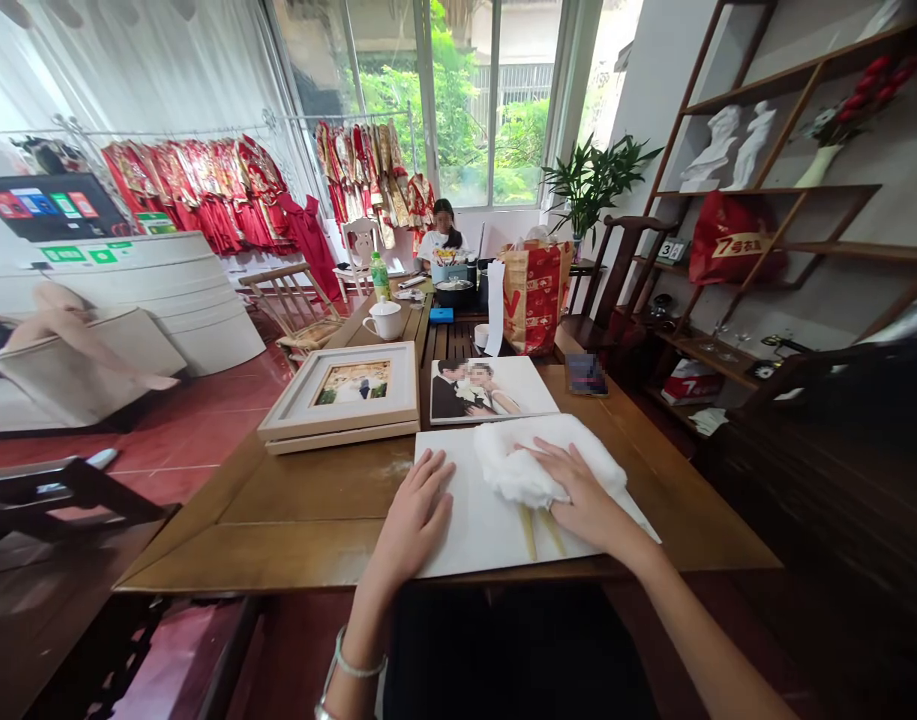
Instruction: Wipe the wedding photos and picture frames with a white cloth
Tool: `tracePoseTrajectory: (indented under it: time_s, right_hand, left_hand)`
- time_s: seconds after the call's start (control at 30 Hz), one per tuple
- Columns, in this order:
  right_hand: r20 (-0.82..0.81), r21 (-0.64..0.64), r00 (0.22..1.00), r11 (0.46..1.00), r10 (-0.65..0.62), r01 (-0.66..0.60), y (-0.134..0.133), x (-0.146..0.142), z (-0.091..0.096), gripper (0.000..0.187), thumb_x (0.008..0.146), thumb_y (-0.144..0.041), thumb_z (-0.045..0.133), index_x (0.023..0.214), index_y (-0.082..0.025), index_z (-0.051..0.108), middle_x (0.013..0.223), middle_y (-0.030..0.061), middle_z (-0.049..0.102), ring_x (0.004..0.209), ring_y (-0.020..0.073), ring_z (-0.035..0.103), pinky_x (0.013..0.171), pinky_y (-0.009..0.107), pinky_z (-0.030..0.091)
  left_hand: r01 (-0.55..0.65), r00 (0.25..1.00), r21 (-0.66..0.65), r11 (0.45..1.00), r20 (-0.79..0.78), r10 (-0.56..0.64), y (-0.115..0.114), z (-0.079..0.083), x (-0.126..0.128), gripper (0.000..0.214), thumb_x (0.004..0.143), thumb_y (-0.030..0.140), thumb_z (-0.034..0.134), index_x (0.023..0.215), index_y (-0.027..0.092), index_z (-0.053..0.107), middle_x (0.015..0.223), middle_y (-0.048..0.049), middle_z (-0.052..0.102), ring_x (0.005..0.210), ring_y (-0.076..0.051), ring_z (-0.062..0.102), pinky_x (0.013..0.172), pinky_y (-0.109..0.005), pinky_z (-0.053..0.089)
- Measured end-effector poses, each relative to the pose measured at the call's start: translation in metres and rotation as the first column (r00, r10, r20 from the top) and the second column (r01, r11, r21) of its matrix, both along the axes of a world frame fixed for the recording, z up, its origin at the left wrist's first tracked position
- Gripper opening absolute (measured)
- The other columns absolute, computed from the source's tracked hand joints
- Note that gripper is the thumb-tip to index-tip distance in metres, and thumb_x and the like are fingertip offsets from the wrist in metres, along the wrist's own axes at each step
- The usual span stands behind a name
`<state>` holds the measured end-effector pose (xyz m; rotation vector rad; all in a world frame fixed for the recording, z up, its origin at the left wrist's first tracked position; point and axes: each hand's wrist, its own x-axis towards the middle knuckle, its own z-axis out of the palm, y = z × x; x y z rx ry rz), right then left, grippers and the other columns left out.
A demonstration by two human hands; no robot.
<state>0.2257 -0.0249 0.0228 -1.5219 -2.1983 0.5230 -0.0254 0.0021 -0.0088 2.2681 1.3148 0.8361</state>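
Observation:
A white photo panel (458, 520) lies at the table's near edge, with two tan strips showing in the part of its picture left uncovered. My left hand (417, 515) rests flat on the panel's left side, fingers stretched out. On the right, a thick wad of white cotton wadding (503, 460) covers much of the panel. My right hand (582, 495) lies on top of this wad with fingers spread, pressing into it. Just beyond is another photo panel (529, 385) showing a couple. Left of that, a framed photo (289, 405) rests on a second frame.
Farther along the wooden table (300, 500) stand a white cup (385, 320), a green bottle (381, 275), a red and tan paper bag (537, 300) and a phone (587, 374). A person (443, 240) sits at the far end. Shelves (788, 190) line the right wall.

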Motion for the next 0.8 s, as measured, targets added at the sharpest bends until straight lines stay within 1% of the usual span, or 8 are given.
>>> tracePoseTrajectory:
  time_s: [0.13,0.2,0.27,0.37,0.47,0.63,0.73,0.8]
  right_hand:
    - [0.038,0.018,0.995,0.996,-0.089,0.088,0.031,0.006,-0.006,0.069,0.066,-0.006,0.04,0.133,-0.022,0.048,0.141,0.0029,0.046,0.137,0.0201,0.027,0.114,0.051,0.007]
    - [0.054,0.035,0.99,0.991,-0.13,0.128,0.036,0.008,-0.008,0.07,0.065,-0.005,0.039,0.133,-0.02,0.049,0.14,0.0039,0.047,0.138,0.0205,0.026,0.114,0.052,0.005]
    - [0.064,0.05,0.986,0.987,-0.157,0.154,0.033,0.008,-0.011,0.071,0.065,-0.004,0.039,0.133,-0.019,0.047,0.14,0.0042,0.048,0.138,0.0208,0.025,0.113,0.053,0.004]
    - [0.096,0.097,0.978,0.98,-0.186,0.176,0.014,0.007,-0.015,0.073,0.064,-0.003,0.039,0.135,-0.02,0.044,0.139,0.003,0.048,0.138,0.0215,0.025,0.113,0.054,0.006]
    - [0.136,0.154,0.973,0.974,-0.189,0.168,-0.017,0.008,-0.017,0.08,0.06,0.0,0.037,0.137,-0.022,0.041,0.141,0.0002,0.047,0.138,0.0214,0.024,0.113,0.055,0.009]
    - [0.172,0.147,0.969,0.977,-0.179,0.154,-0.067,0.012,-0.017,0.085,0.06,0.0,0.036,0.14,-0.03,0.036,0.142,-0.0066,0.044,0.139,0.0197,0.021,0.114,0.055,0.009]
    - [0.18,0.137,0.965,0.976,-0.19,0.167,-0.075,0.014,-0.018,0.084,0.06,-0.001,0.036,0.139,-0.032,0.037,0.142,-0.0076,0.044,0.139,0.0203,0.023,0.114,0.056,0.011]
    - [0.179,0.151,0.962,0.972,-0.205,0.179,-0.066,0.016,-0.018,0.084,0.06,-0.001,0.037,0.138,-0.03,0.038,0.142,-0.006,0.044,0.138,0.021,0.024,0.114,0.055,0.012]
  left_hand:
    - [0.005,1.0,0.006,1.0,-0.002,-0.005,0.001,-0.002,0.0,0.039,0.091,0.023,0.042,0.129,0.019,0.052,0.144,-0.0093,0.042,0.14,-0.026,0.026,0.112,-0.05,0.026]
    - [0.006,1.0,0.005,1.0,-0.006,-0.006,0.001,-0.003,0.0,0.04,0.091,0.023,0.041,0.129,0.018,0.052,0.145,-0.01,0.042,0.14,-0.026,0.026,0.112,-0.05,0.025]
    - [0.006,1.0,0.002,1.0,-0.01,-0.006,0.001,-0.003,0.0,0.04,0.091,0.023,0.041,0.129,0.016,0.051,0.145,-0.0107,0.041,0.14,-0.026,0.025,0.112,-0.05,0.025]
    - [0.003,1.0,-0.001,1.0,-0.006,-0.003,0.0,-0.002,0.001,0.041,0.091,0.023,0.041,0.13,0.017,0.052,0.145,-0.0101,0.042,0.14,-0.026,0.026,0.112,-0.05,0.026]
    - [0.001,1.0,0.007,1.0,0.015,-0.001,0.0,-0.002,0.001,0.04,0.09,0.023,0.043,0.128,0.02,0.053,0.144,-0.0088,0.043,0.139,-0.026,0.027,0.112,-0.05,0.027]
    - [-0.006,1.0,0.015,1.0,0.031,0.005,0.001,-0.003,0.0,0.039,0.09,0.023,0.044,0.128,0.02,0.054,0.143,-0.0089,0.044,0.139,-0.026,0.028,0.111,-0.05,0.027]
    - [-0.009,1.0,0.008,1.0,0.03,0.009,0.001,-0.003,0.0,0.039,0.09,0.023,0.044,0.127,0.02,0.055,0.143,-0.0093,0.044,0.139,-0.027,0.028,0.111,-0.05,0.027]
    - [-0.009,1.0,0.002,1.0,0.029,0.009,0.001,-0.002,0.0,0.039,0.09,0.023,0.044,0.127,0.02,0.055,0.143,-0.0094,0.044,0.139,-0.027,0.028,0.112,-0.05,0.027]
